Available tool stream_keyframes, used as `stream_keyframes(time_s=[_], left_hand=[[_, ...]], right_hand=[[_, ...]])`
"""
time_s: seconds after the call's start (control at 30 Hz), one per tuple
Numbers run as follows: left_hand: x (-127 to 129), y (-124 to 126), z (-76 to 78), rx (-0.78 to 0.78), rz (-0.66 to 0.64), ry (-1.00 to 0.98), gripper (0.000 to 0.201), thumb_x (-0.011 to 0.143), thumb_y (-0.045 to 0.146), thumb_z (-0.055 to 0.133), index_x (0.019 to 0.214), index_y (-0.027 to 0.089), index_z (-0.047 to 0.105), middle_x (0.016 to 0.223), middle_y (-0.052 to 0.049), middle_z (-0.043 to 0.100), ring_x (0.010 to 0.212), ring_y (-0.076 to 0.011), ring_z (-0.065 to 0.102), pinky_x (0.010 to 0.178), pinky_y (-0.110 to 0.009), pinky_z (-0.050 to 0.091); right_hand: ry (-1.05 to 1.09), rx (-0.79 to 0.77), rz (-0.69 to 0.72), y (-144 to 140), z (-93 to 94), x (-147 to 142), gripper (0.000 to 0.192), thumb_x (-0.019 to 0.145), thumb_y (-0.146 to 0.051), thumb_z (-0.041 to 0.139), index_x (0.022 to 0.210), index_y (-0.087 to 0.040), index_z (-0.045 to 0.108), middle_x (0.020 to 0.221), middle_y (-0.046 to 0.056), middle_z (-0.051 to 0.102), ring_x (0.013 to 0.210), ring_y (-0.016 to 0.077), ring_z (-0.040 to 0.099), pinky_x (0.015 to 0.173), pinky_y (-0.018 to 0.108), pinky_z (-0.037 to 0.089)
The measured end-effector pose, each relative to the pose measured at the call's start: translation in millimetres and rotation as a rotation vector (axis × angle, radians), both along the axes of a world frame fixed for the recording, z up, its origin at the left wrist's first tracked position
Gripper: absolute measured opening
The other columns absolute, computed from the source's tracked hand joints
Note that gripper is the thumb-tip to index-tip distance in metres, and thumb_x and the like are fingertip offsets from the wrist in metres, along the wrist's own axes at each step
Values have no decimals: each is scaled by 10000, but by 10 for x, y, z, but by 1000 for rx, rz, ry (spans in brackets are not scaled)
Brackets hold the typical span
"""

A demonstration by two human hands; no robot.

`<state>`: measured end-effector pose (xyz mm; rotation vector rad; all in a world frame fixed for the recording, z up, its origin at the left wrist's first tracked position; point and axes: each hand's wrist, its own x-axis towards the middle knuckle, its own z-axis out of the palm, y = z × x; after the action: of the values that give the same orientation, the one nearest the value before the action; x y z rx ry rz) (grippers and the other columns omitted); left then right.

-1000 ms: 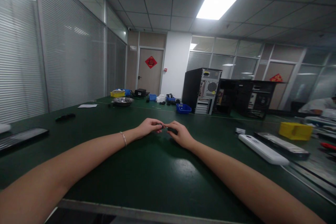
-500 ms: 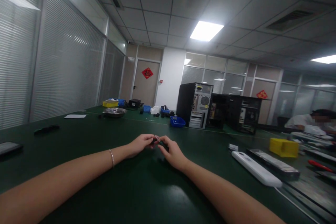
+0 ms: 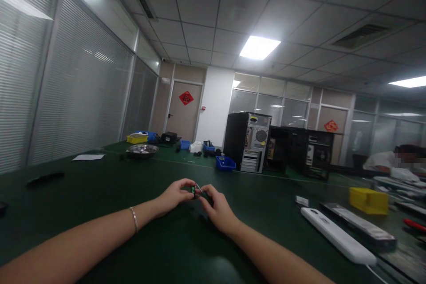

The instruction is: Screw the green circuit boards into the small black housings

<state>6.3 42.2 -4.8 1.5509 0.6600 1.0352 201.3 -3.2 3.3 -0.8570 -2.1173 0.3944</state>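
Observation:
Over the green tabletop [image 3: 149, 235], both hands meet near the middle of the view. Pinched between the fingertips of my left hand [image 3: 176, 195] is a small black part with a green face [image 3: 193, 191]. A bracelet circles the left wrist. My right hand [image 3: 218, 208] has its fingers closed on a small screwdriver [image 3: 199, 187]; its thin metal shaft points up and left toward the left fingertips. The fingers hide most of the dark handle. Whether the shaft touches the small part, I cannot tell.
A computer tower [image 3: 258, 142] stands behind, with a blue bin [image 3: 225, 163] beside it. To the right lie a white power strip [image 3: 337, 235] and a yellow bin [image 3: 368, 200]. A metal bowl [image 3: 142, 151] sits back left. A person [image 3: 382, 159] is at far right.
The view has tilted up slightly, so things appear lower. The part in my left hand has turned, showing its green face. The screwdriver shaft now stands out more clearly.

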Motion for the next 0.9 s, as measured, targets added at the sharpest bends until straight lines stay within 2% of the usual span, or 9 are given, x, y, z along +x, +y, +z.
stream_keyframes(time_s=[0.13,0.27,0.43,0.57,0.67,0.77,0.9], left_hand=[[-25,-42,-10,29,22,30,421,638,257,769,1021,138,642,971,-82,694,687,-152,636,704,-311,500],[-38,-63,8,95,42,67,328,661,260,753,947,115,684,856,-59,704,639,-143,607,618,-269,469],[-63,5,-19,144,52,120,306,778,223,674,1064,119,637,883,-48,693,657,-136,619,670,-299,496],[-91,53,-83,139,25,166,216,873,220,589,1064,119,599,908,-42,660,758,-157,639,736,-352,526],[-112,52,-111,132,8,175,182,890,239,567,1020,115,601,936,-48,647,791,-162,637,733,-352,534],[-128,41,-117,138,8,171,178,895,247,559,1007,114,598,931,-47,642,780,-159,634,714,-341,538],[-140,40,-134,146,1,171,184,896,246,558,1021,115,591,935,-48,638,775,-157,633,704,-337,540]], right_hand=[[-16,-32,13,-32,0,-34,231,945,-309,506,1100,-147,560,891,25,647,715,146,638,678,330,533],[-34,-1,-5,-104,63,-87,217,945,-301,505,1089,-150,564,902,27,644,739,152,636,688,333,529],[-32,55,-62,-99,66,-82,201,937,-285,518,1078,-152,571,947,36,635,815,172,627,744,365,513],[-69,49,-68,-59,11,-18,206,926,-278,538,1084,-151,577,983,43,633,859,186,625,779,390,506],[-124,52,-31,-70,7,22,253,909,-266,568,1136,-156,562,1077,60,625,985,221,605,860,440,478],[-183,67,-26,-83,21,47,285,915,-258,560,1185,-168,547,1096,65,630,999,224,608,875,449,477],[-242,96,-59,-55,-2,54,239,921,-282,552,1128,-169,593,1085,63,642,991,219,612,865,440,482]])
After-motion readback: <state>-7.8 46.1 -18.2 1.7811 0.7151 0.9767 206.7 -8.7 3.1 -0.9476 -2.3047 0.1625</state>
